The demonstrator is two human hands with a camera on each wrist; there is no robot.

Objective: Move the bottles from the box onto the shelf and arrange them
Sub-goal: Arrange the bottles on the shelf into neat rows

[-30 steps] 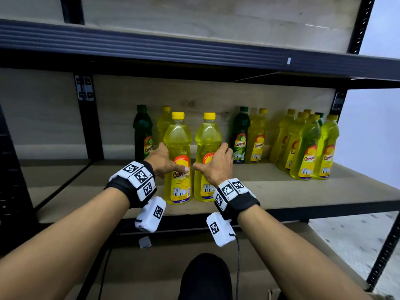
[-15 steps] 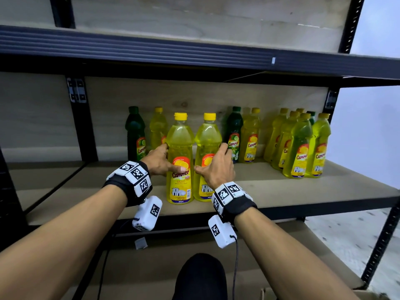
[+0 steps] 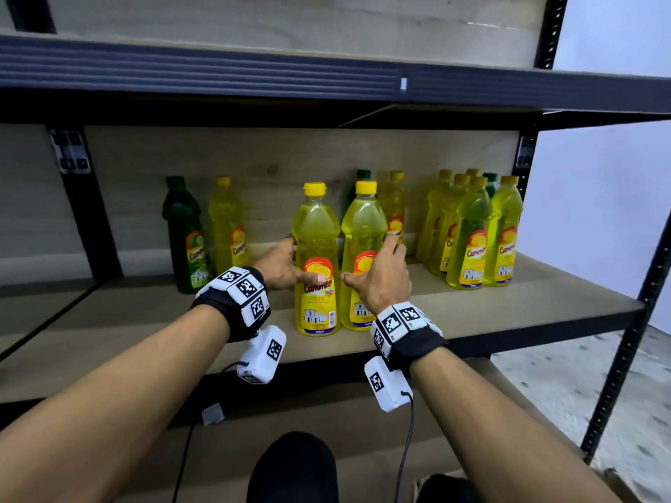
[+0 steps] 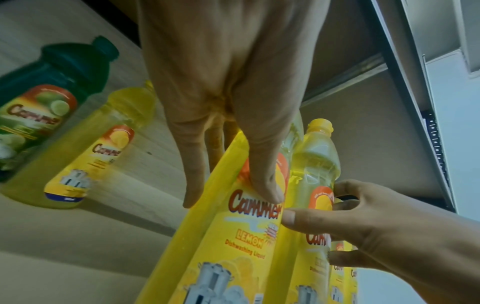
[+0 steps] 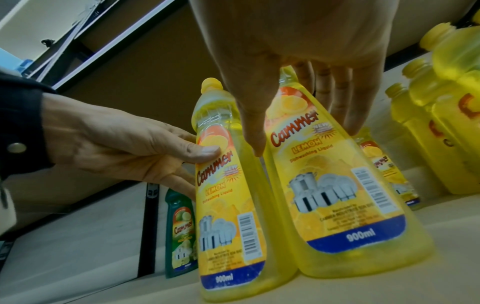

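Two yellow bottles stand upright side by side near the front edge of the shelf (image 3: 508, 314), their sides touching low down. The left hand (image 3: 277, 268) grips the left bottle (image 3: 316, 263) at its label: the thumb lies across the front of the label and the fingers (image 4: 193, 164) reach round the far side, as the left wrist view shows. The right hand (image 3: 379, 281) grips the right bottle (image 3: 363, 248) in the same way, thumb on the front near the gap between the two bottles, fingers wrapped round the outer side and back. In the right wrist view the base of each held bottle sits flat on the shelf board, and both labels read "Cammer Lemon" with "900ml" on a blue band.

Beyond the left hand, toward the back wall, stand a dark green bottle (image 3: 185, 234) and, just beside it, another yellow bottle (image 3: 228, 226). Behind the right bottle a green cap (image 3: 363, 174) and one more yellow bottle (image 3: 395, 205) show close to the back wall. Farther out past the right hand, a tight cluster of yellow bottles (image 3: 472, 230) stands near the shelf's right post

Each wrist wears a black band with white coded markers (image 3: 241, 288) and a small white camera box hanging below it
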